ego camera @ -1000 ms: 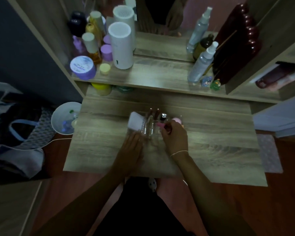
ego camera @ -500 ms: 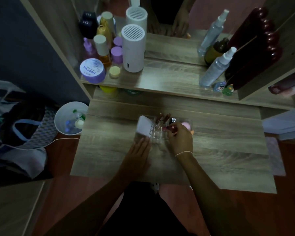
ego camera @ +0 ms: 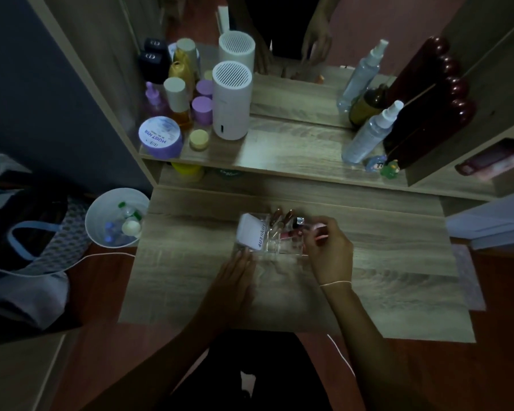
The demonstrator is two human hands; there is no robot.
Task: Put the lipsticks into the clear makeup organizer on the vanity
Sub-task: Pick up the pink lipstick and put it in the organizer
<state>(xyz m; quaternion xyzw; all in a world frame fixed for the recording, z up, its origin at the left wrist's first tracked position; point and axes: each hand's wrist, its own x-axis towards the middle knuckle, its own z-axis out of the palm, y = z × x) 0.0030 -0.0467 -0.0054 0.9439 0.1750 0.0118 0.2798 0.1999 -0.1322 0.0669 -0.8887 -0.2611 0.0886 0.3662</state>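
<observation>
Organizer: the clear makeup organizer [ego camera: 275, 243] stands on the table [ego camera: 398, 262], near the middle, between my two hands.
Lipsticks: I see several lipsticks [ego camera: 282, 221] already upright in the back compartments; the light is dim, so I cannot count them.
Left hand: my left hand [ego camera: 235, 277] lies with fingers stretched out and flat, touching the near left corner of the organizer, I think to keep it steady. It holds nothing.
Right hand: my right hand [ego camera: 330, 250] is at the right side of the organizer, fingers curled and pinching a small pink lipstick [ego camera: 319, 232] just beside the compartments.
White box: a white box [ego camera: 251, 232] leans in the left part of the organizer.
Handling: I judge the lipsticks to be light, stiff and smooth, so they may slip; it is best to pinch one at the middle of its tube and lower it straight.
Risk: the organizer looks light and hard, so it could slide or tip if I push it sideways.
</observation>
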